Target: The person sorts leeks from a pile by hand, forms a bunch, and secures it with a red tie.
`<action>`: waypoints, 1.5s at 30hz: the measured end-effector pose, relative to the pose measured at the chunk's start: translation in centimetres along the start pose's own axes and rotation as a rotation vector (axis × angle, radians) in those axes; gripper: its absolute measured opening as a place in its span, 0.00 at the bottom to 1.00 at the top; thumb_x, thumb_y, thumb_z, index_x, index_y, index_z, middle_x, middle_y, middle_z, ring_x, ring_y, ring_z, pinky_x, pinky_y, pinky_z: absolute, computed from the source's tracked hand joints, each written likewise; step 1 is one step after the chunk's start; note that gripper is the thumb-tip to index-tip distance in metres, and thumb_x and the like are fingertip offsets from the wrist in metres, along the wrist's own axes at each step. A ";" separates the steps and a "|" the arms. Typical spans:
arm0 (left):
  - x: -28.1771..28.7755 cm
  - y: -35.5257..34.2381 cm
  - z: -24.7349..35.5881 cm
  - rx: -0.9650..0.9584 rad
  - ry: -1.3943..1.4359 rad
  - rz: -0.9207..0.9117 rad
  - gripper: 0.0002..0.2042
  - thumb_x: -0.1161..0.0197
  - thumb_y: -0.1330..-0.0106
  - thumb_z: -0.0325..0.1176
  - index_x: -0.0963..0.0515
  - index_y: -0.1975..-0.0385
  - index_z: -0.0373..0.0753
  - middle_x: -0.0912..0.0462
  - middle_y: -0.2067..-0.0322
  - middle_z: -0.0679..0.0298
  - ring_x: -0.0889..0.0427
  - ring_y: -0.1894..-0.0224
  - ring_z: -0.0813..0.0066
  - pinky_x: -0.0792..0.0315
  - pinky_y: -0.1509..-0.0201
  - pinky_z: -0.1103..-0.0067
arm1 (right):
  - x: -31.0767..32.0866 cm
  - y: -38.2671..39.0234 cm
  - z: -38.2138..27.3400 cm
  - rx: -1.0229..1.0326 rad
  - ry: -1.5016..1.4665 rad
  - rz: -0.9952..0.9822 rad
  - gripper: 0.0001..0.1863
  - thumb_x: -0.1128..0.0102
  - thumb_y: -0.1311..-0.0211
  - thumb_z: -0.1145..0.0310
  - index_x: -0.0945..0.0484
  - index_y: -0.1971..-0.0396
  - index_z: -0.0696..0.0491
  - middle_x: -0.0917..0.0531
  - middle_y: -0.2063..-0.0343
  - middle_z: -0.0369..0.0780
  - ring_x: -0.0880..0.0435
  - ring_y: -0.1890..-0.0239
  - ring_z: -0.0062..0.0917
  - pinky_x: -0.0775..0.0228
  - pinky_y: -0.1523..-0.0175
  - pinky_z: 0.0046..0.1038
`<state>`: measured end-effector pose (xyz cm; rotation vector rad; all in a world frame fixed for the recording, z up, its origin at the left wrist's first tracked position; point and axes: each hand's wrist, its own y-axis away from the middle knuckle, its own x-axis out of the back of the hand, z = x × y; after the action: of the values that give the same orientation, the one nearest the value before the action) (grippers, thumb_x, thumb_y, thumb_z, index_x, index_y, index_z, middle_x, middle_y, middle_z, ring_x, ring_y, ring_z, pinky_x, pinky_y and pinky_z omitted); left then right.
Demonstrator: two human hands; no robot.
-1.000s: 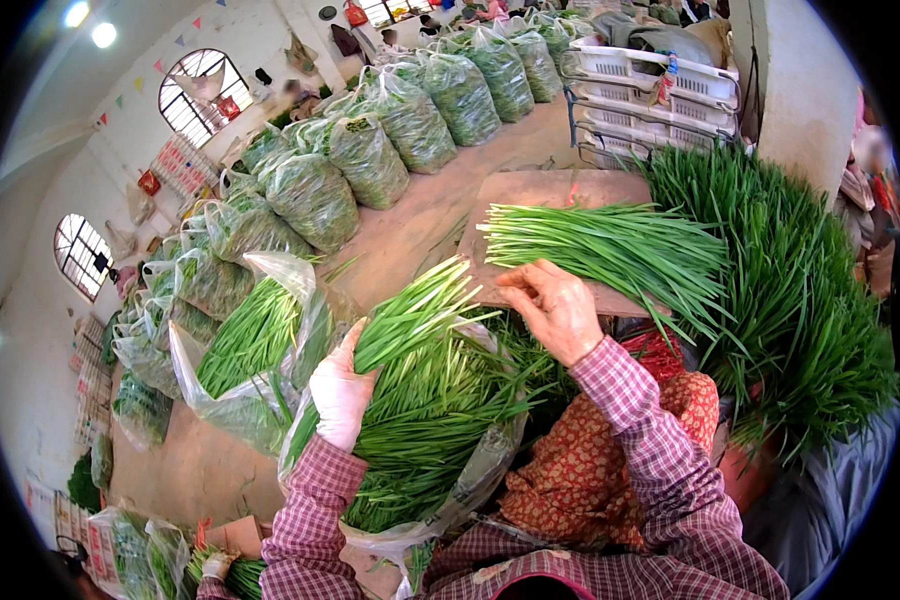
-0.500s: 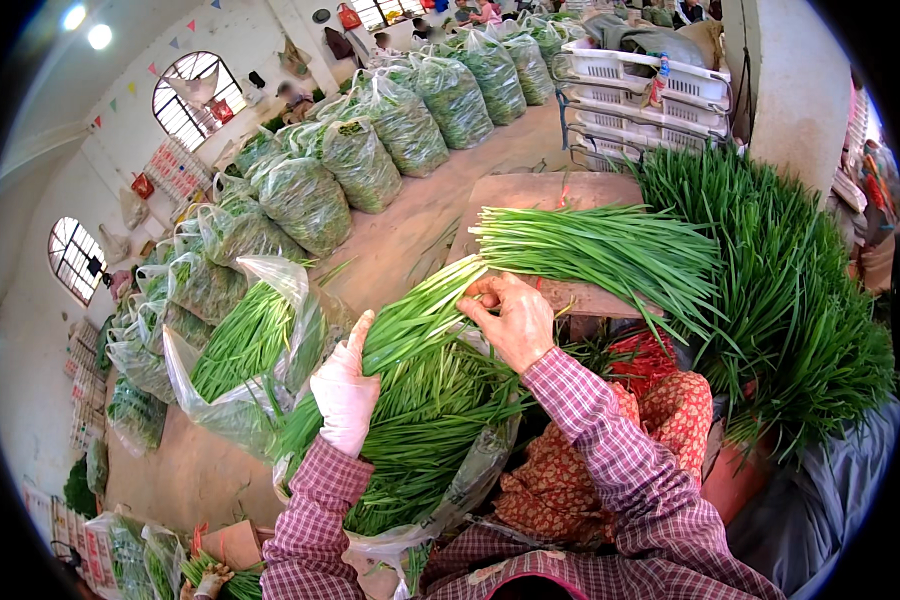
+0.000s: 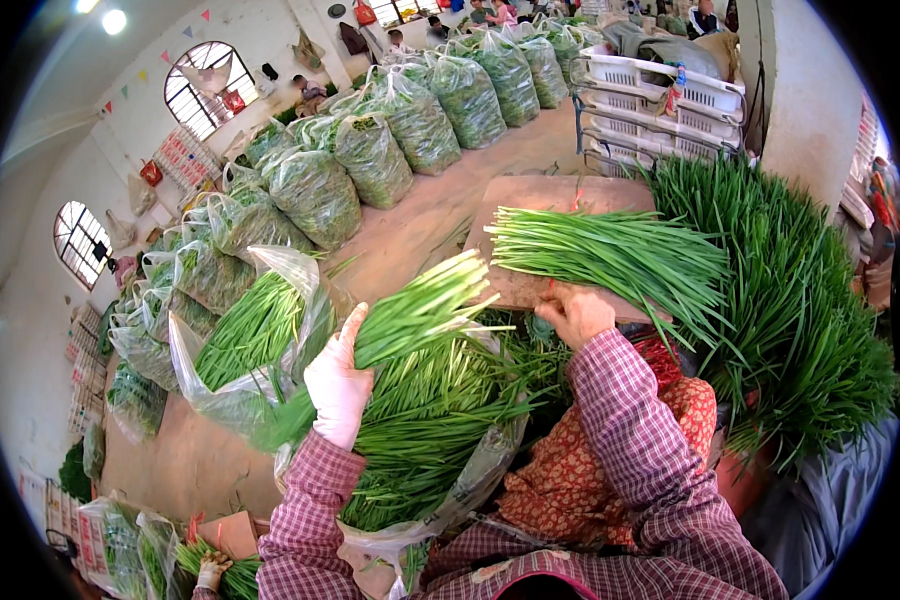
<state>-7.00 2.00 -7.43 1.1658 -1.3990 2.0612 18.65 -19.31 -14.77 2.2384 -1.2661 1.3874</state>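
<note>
Leaf bundle (image 3: 420,312): slender-bladed, pale-ended; crinkled, translucent plastic bag (image 3: 473,487) below.

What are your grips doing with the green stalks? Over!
Left grip closed around green bunch. Right grip curled at board edge; holding anything, can't tell. Plastic bag full of greens right below bunch. Over.

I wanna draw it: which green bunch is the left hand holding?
The slanting bunch in the left hand, above the plastic bag; another bunch lies flat on the brown board.
</note>
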 end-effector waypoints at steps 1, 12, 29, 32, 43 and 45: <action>-0.3 0.1 -0.9 0.072 0.262 -0.034 0.36 0.31 0.56 0.22 0.33 0.40 0.46 0.19 0.66 0.61 0.19 0.68 0.65 0.26 0.64 0.74 | -0.4 0.3 -0.5 0.015 -0.048 -0.080 0.28 0.44 0.44 0.42 0.24 0.52 0.48 0.17 0.63 0.40 0.18 0.59 0.36 0.26 0.56 0.37; 1.1 -2.1 2.6 0.574 1.479 -0.807 0.22 0.34 0.47 0.27 0.26 0.51 0.32 0.18 0.67 0.58 0.21 0.72 0.73 0.27 0.70 0.79 | -0.8 -0.4 -7.6 0.189 -1.316 -0.579 0.52 0.35 0.44 0.51 0.59 0.32 0.59 0.38 0.38 0.52 0.35 0.37 0.34 0.41 0.35 0.33; -0.6 -0.2 5.5 0.571 1.529 -0.826 0.29 0.35 0.49 0.29 0.31 0.43 0.33 0.21 0.72 0.61 0.24 0.75 0.73 0.29 0.69 0.79 | 2.1 0.2 -10.4 0.110 -0.861 0.207 0.14 0.34 0.46 0.62 0.23 0.66 0.56 0.18 0.79 0.37 0.21 0.76 0.17 0.28 0.68 0.25; -0.2 0.0 5.5 0.580 1.530 -0.814 0.29 0.35 0.49 0.29 0.31 0.43 0.33 0.20 0.71 0.60 0.24 0.74 0.73 0.29 0.69 0.79 | 1.5 -0.4 -10.2 0.149 -0.799 0.271 0.11 0.35 0.46 0.63 0.22 0.72 0.55 0.20 0.82 0.37 0.23 0.80 0.16 0.31 0.73 0.23; -3.1 2.1 -0.2 0.751 1.197 -0.335 0.26 0.33 0.50 0.20 0.29 0.48 0.33 0.17 0.64 0.59 0.18 0.63 0.72 0.25 0.53 0.78 | 2.5 -1.5 -4.7 0.037 -0.105 -0.074 0.57 0.38 0.53 0.35 0.50 0.35 0.61 0.32 0.42 0.56 0.29 0.41 0.40 0.34 0.39 0.38; -4.3 1.6 1.6 0.757 1.165 -0.197 0.31 0.32 0.53 0.17 0.32 0.45 0.33 0.19 0.56 0.62 0.21 0.54 0.74 0.27 0.47 0.78 | -0.5 -0.1 -7.2 0.205 -0.578 -0.188 0.59 0.35 0.51 0.40 0.58 0.33 0.62 0.44 0.36 0.58 0.43 0.33 0.45 0.48 0.31 0.39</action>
<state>-4.97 0.44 -11.54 0.0950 0.0435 2.4506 14.11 -14.81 -11.34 2.9483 -1.0452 0.8605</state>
